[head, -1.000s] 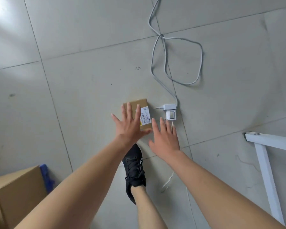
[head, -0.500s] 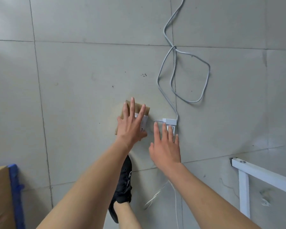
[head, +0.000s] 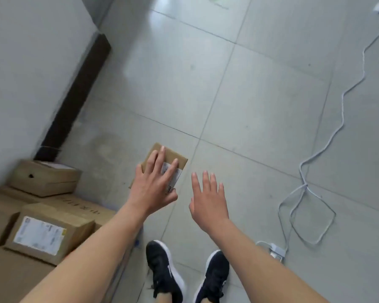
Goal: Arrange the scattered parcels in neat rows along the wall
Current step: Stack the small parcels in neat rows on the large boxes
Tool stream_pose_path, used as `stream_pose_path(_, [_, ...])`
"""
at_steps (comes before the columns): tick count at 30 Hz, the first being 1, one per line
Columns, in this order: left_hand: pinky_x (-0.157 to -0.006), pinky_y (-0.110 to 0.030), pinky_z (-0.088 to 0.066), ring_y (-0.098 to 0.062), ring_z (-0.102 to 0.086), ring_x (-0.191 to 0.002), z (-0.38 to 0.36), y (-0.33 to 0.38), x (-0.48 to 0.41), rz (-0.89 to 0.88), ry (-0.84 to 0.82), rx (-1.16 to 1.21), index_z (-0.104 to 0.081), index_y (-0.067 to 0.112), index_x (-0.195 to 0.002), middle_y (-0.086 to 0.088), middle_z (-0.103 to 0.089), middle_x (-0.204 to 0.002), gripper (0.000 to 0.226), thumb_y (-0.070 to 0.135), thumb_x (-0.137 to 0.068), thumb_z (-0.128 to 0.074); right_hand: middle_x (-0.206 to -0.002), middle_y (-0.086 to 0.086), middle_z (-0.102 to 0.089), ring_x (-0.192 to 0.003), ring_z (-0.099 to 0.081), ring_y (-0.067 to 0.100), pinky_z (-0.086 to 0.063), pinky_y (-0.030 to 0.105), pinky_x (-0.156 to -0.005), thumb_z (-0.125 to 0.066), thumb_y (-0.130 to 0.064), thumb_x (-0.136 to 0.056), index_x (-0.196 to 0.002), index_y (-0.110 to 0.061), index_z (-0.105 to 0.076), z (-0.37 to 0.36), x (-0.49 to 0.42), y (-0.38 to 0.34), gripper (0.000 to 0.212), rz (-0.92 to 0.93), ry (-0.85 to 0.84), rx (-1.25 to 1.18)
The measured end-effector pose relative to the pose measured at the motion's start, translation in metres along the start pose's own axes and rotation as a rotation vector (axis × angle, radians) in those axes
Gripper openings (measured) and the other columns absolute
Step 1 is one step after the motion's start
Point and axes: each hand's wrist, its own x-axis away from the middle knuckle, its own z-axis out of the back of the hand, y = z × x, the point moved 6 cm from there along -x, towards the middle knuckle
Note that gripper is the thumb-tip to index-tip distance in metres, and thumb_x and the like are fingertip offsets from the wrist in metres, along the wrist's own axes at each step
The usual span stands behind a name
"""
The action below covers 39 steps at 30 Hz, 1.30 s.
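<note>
A small flat brown parcel (head: pixel 173 158) with a white label is in my left hand (head: pixel 154 184), fingers spread over its top and thumb at its near edge. It hangs above the grey tiled floor, right of the parcels by the wall. My right hand (head: pixel 208 202) hovers beside it, open and apart from it. Several brown cardboard parcels are stacked at the lower left against the wall (head: pixel 31 73): a shoebox-like one (head: pixel 45 178) at the far end and a labelled one (head: pixel 44 232) on top of larger boxes.
A dark baseboard (head: pixel 74 95) runs along the foot of the wall beyond the stack. A white cable (head: pixel 315 154) snakes over the floor on the right, ending in a white adapter (head: pixel 276 251). My black shoes (head: pixel 164 272) stand at the bottom.
My left hand took hold of the small parcel and carried it away from the adapter. The view swung left, so the wall and the stacked parcels have come into sight.
</note>
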Motion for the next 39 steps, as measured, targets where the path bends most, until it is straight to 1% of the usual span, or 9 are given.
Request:
stream_pose_path(5, [-0.088, -0.057, -0.043, -0.041, -0.031, -0.14, 0.097, -0.167, 0.053, 0.288, 0.146, 0.04, -0.041, 0.02, -0.148, -0.024, -0.023, -0.157, 0.084, 0.056, -0.073, -0.05, -0.163, 0.018, -0.001, -0.149, -0.002, 0.037, -0.011, 0.053, -0.118, -0.038, -0.035, -0.098, -0.155, -0.017, 0.006, 0.108, -0.069, -0.17, 0.074, 0.27, 0.051, 0.042])
stream_pose_path(10, [-0.093, -0.061, -0.041, -0.04, -0.024, -0.143, 0.135, -0.279, 0.139, 0.616, 0.226, 0.084, -0.039, 0.021, -0.148, -0.021, -0.02, -0.159, 0.083, 0.055, -0.073, -0.049, -0.163, 0.017, 0.001, -0.15, 0.0, 0.035, -0.01, 0.049, -0.12, -0.037, -0.035, -0.1, -0.156, -0.017, 0.005, 0.15, -0.107, -0.307, 0.072, 0.482, 0.05, 0.157])
stream_pose_path(14, [-0.097, -0.064, -0.04, -0.039, -0.023, -0.143, 0.117, -0.321, 0.217, 0.881, 0.255, 0.125, -0.032, 0.022, -0.151, -0.021, -0.02, -0.159, 0.083, 0.055, -0.076, -0.047, -0.163, 0.017, 0.002, -0.15, 0.002, 0.034, -0.008, 0.048, -0.121, -0.037, -0.036, -0.1, -0.156, -0.016, 0.003, 0.137, -0.118, -0.39, 0.071, 0.654, -0.025, 0.254])
stream_pose_path(17, [-0.102, -0.062, -0.035, -0.039, -0.016, -0.145, 0.077, -0.332, 0.267, 1.1, 0.217, 0.16, -0.022, 0.023, -0.154, -0.02, -0.01, -0.161, 0.084, 0.06, -0.082, -0.044, -0.163, 0.016, 0.003, -0.15, -0.001, 0.034, -0.011, 0.047, -0.12, -0.036, -0.041, -0.1, -0.156, -0.017, 0.005, 0.108, -0.124, -0.433, 0.073, 0.796, -0.085, 0.384])
stream_pose_path(20, [-0.1, -0.06, -0.037, -0.039, -0.017, -0.144, 0.027, -0.337, 0.294, 1.254, 0.163, 0.191, -0.017, 0.023, -0.155, -0.019, -0.005, -0.162, 0.087, 0.066, -0.083, -0.039, -0.163, 0.016, 0.001, -0.15, -0.004, 0.035, -0.014, 0.048, -0.12, -0.037, -0.042, -0.1, -0.155, -0.018, 0.005, 0.074, -0.138, -0.466, 0.074, 0.911, -0.114, 0.472])
stream_pose_path(24, [-0.101, -0.062, -0.038, -0.039, -0.015, -0.143, -0.029, -0.343, 0.299, 1.336, 0.165, 0.209, -0.011, 0.023, -0.155, -0.02, -0.006, -0.161, 0.087, 0.067, -0.083, -0.03, -0.162, 0.018, -0.002, -0.148, -0.008, 0.037, -0.018, 0.05, -0.119, -0.045, -0.045, -0.097, -0.155, -0.018, 0.004, 0.025, -0.168, -0.496, 0.081, 1.059, -0.114, 0.615])
stream_pose_path(27, [-0.103, -0.063, -0.035, -0.039, -0.012, -0.144, -0.049, -0.344, 0.292, 1.378, 0.254, 0.218, -0.007, 0.024, -0.156, -0.021, -0.004, -0.161, 0.088, 0.063, -0.082, -0.035, -0.162, 0.018, 0.002, -0.148, -0.006, 0.038, -0.018, 0.052, -0.118, -0.055, -0.05, -0.092, -0.155, -0.02, 0.003, -0.009, -0.194, -0.511, 0.091, 1.136, -0.098, 0.743])
stream_pose_path(31, [-0.105, -0.064, -0.03, -0.036, -0.003, -0.149, -0.052, -0.343, 0.284, 1.391, 0.313, 0.188, -0.009, 0.025, -0.156, -0.021, -0.001, -0.162, 0.087, 0.06, -0.082, -0.038, -0.162, 0.017, 0.011, -0.149, 0.006, 0.038, -0.01, 0.056, -0.119, -0.063, -0.06, -0.083, -0.155, -0.025, 0.01, -0.043, -0.228, -0.531, 0.108, 1.166, -0.083, 0.906])
stream_pose_path(39, [-0.1, -0.059, -0.033, -0.035, -0.006, -0.149, -0.057, -0.343, 0.286, 1.412, 0.391, 0.204, -0.018, 0.025, -0.156, -0.02, -0.008, -0.162, 0.083, 0.058, -0.082, -0.039, -0.159, 0.021, 0.022, -0.146, 0.015, 0.043, 0.0, 0.06, -0.117, -0.068, -0.075, -0.066, -0.153, -0.021, 0.019, -0.096, -0.255, -0.59, 0.135, 1.257, -0.04, 1.108])
